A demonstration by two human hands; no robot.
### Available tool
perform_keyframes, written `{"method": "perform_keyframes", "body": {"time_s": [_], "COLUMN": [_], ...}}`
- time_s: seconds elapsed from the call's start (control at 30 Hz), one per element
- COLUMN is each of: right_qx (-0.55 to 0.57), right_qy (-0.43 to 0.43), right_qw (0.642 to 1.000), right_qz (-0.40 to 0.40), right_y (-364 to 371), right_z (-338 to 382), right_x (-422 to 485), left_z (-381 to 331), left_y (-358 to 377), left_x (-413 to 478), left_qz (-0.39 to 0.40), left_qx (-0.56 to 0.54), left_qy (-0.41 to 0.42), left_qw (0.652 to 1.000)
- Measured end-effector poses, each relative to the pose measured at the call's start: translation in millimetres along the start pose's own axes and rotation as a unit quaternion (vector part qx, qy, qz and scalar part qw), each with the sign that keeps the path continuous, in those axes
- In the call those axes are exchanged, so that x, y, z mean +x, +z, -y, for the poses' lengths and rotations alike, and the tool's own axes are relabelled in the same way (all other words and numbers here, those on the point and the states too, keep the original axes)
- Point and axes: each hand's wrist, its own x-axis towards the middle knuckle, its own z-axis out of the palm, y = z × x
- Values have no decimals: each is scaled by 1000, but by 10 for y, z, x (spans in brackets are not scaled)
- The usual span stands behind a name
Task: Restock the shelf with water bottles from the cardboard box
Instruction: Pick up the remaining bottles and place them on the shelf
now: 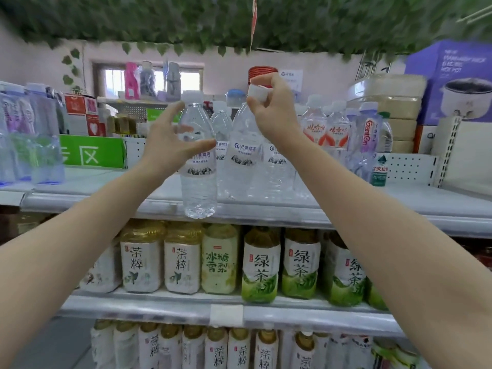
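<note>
My left hand [170, 145] grips a clear water bottle [198, 182] with a white cap by its upper body. It holds the bottle upright in front of the top shelf [266, 209], with the bottle's base hanging lower than the shelf's front edge. My right hand [271, 113] pinches the white cap of a second water bottle [241, 155], which stands on the shelf just right of the first. More bottles of the same kind [277, 169] stand behind and to the right. The cardboard box is out of view.
Other brands of water [338, 131] fill the right of the top shelf, and wrapped packs of bottles [29, 134] sit at the left. Tea bottles [261, 265] line the shelves below. A purple cooker box [458, 83] stands at the far right, with fake leaves overhead.
</note>
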Motion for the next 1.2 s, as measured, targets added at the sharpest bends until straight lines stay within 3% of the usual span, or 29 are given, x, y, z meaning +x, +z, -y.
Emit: {"method": "perform_keyframes", "body": {"time_s": [0.47,0.97,1.2], "right_qx": [-23,-29,-50], "right_qy": [-19,34,48], "right_qw": [1000,995,994], "right_qz": [-7,84,88], "right_y": [408,667,763], "right_z": [-161,-482,-580], "right_x": [300,499,548], "left_z": [68,344,378], "left_y": [53,-74,-109], "left_x": [320,532,567], "left_qz": [25,23,36], "left_qx": [-21,-48,-38], "left_qy": [29,-7,-8], "left_qw": [999,999,999]}}
